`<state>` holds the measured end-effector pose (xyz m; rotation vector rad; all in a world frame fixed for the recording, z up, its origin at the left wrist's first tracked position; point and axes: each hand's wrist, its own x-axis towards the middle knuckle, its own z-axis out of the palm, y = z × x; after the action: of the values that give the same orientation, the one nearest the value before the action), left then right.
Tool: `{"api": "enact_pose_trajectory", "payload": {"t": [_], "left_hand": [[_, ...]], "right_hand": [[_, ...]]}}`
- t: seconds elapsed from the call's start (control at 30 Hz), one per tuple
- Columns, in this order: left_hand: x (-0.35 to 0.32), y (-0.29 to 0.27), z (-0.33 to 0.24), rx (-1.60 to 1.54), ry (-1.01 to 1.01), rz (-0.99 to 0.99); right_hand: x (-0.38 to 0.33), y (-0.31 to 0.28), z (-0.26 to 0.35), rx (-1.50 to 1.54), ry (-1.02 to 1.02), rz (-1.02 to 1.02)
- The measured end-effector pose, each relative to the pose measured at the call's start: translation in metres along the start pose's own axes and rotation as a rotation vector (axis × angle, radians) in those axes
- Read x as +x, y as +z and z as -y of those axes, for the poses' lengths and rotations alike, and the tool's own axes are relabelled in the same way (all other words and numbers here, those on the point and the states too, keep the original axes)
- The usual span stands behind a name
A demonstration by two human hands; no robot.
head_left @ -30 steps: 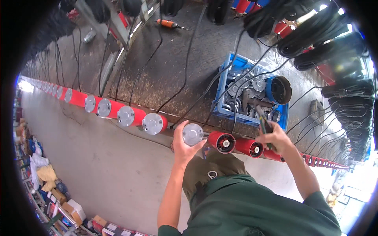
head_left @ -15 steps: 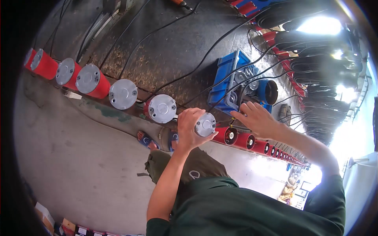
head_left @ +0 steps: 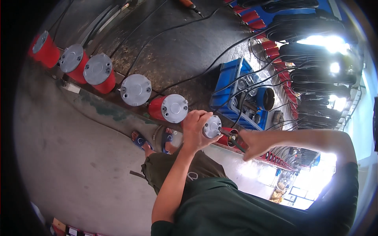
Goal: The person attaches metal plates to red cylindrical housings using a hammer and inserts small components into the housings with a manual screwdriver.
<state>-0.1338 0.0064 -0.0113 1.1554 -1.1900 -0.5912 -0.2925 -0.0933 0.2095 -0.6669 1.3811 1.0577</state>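
Your left hand (head_left: 193, 129) grips a grey metal cap (head_left: 213, 127), a dark-handled tool (head_left: 238, 146) at it from your right hand (head_left: 256, 144).
White-labelled boxes (head_left: 73, 231) sit between 7 and 8 o'clock, print too small to read; capped red cylinders (head_left: 105, 84) line 10 o'clock. Your left fingers curl round the cap's 9 o'clock side, mid-frame; your right fingers, blurred, close on the tool. A blue crate (head_left: 227, 82) stands at the cap's 1 o'clock.

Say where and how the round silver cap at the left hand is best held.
Grip the silver cap by its round rim, probably from the left: its flat face is turned to the camera, the left hand fits round that edge, and the hand tool in the right hand points at the right side.
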Motion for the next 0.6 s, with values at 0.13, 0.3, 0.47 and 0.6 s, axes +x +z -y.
{"api": "enact_pose_trajectory", "payload": {"t": [0.13,0.3,0.47,0.6], "left_hand": [[0.002,0.0,-0.004,-0.022,0.003,-0.023],[0.002,0.0,-0.003,-0.012,-0.001,-0.043],[0.0,0.0,-0.001,-0.025,-0.035,0.01],[0.001,-0.002,-0.001,-0.024,-0.005,-0.008]], "right_hand": [[0.004,-0.017,-0.001,0.062,-0.003,0.144],[-0.01,0.003,0.008,-0.653,-0.031,-0.216],[-0.037,0.03,0.033,-1.24,0.0,-0.582],[-0.041,0.039,0.051,0.157,-0.131,0.275]]}}
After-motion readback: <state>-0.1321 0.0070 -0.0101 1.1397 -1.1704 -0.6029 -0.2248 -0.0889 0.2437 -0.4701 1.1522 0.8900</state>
